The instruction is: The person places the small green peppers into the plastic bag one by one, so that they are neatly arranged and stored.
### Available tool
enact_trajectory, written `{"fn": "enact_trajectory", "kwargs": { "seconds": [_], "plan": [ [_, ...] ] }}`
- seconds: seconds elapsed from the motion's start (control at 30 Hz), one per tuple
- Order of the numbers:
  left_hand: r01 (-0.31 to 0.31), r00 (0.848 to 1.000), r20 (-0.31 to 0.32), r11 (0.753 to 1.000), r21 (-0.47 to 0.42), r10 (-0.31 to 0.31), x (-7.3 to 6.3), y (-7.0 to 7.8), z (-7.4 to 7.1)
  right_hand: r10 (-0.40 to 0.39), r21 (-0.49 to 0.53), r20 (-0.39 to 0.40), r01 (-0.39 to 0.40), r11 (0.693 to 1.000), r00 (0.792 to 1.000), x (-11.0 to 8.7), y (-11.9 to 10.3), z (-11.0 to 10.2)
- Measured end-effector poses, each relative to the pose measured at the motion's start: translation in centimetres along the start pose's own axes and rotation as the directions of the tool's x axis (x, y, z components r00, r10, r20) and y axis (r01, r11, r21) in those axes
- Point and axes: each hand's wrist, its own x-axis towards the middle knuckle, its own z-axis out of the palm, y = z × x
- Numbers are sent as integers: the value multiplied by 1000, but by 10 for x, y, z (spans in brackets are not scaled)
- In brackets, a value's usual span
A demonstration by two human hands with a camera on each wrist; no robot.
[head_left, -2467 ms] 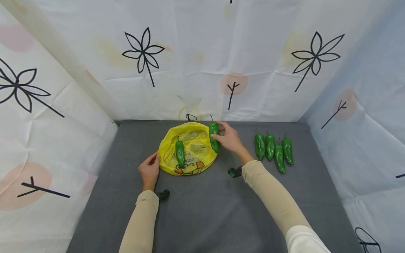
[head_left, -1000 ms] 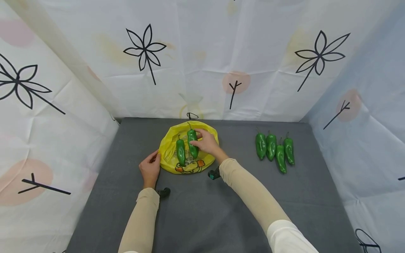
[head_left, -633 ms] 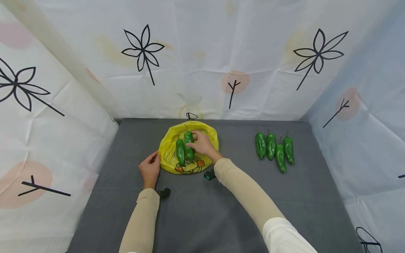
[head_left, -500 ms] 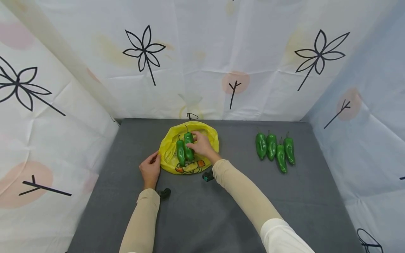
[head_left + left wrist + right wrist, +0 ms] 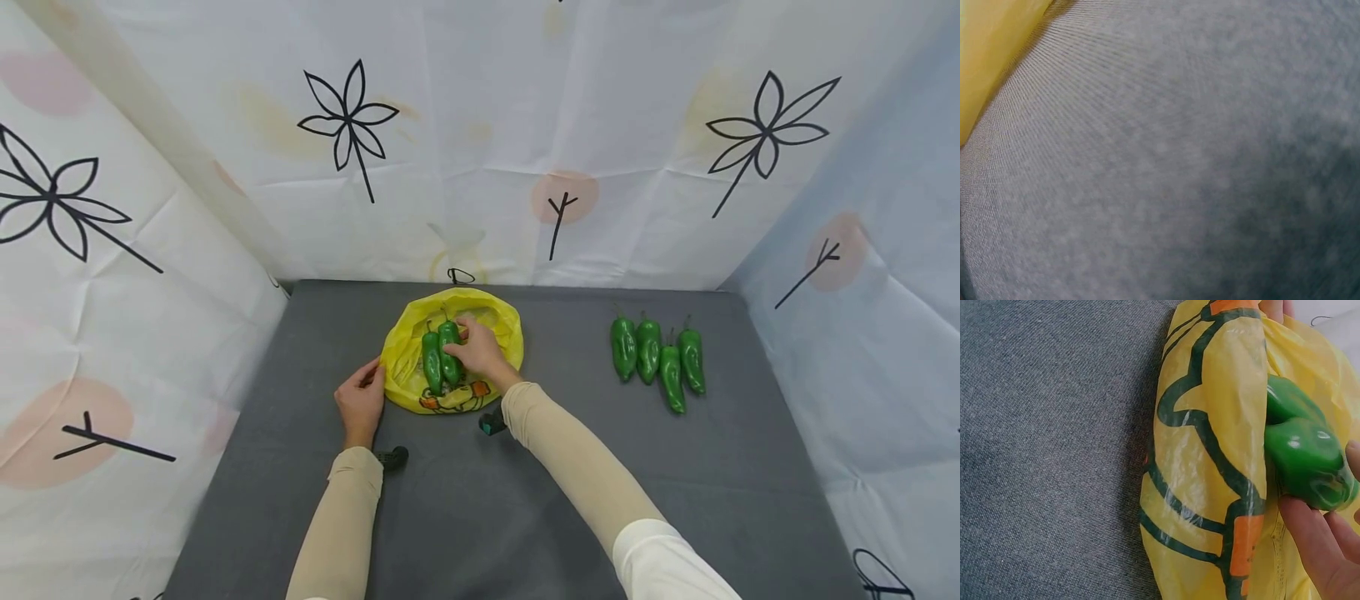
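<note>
A yellow plastic bag (image 5: 402,346) with a printed cartoon lies with its mouth spread wide on the grey table. Inside it, one green pepper (image 5: 431,363) lies beside a second green pepper (image 5: 450,354). My right hand (image 5: 480,348) holds that second pepper between thumb and fingers, within the bag's mouth. In the right wrist view the held pepper (image 5: 1307,464) sits against the fingers, behind the bag's printed near wall (image 5: 1210,456). My left hand (image 5: 360,402) pinches the bag's left rim. Only a corner of the bag (image 5: 991,56) shows in the left wrist view.
Several more green peppers (image 5: 648,351) lie in a group on the table's right side. The grey tabletop (image 5: 570,492) is bounded at the back and sides by white cloth walls (image 5: 480,208) printed with leaves and trees.
My right hand has carried the second pepper from the bag's right rim leftward into the bag, then lowered it beside the first. My left hand has kept its place on the rim.
</note>
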Motion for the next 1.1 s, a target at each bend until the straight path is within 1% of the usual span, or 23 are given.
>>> {"fn": "enact_trajectory", "kwargs": {
  "seconds": [0.17, 0.43, 0.73, 0.83, 0.9, 1.1],
  "plan": [
    [-2, 1000, 0, 1000, -1, 2, 1, -1, 1, 2, -26, 4, -2, 1000, 1000, -1, 2, -1],
    [18, 1000, 0, 1000, 14, -18, 0, 2, 2, -10, -80, 18, 11, 997, 1000, -5, 3, -3],
    [24, 1000, 0, 1000, 5, -24, -2, 4, 3, 1, -101, 33, 3, 995, 999, -7, 5, -6],
    [28, 1000, 2, 1000, 10, -28, -3, 3, 3, 0, -106, 41, 4, 994, 999, -8, 6, -5],
    [27, 1000, 0, 1000, 17, -27, -3, 2, 3, -3, -114, 47, 8, 993, 999, -8, 7, -6],
    [-12, 1000, -9, 1000, 10, 12, -2, 0, 1, -33, -164, 68, 44, 985, 997, -9, 1, -11]
  ]
}}
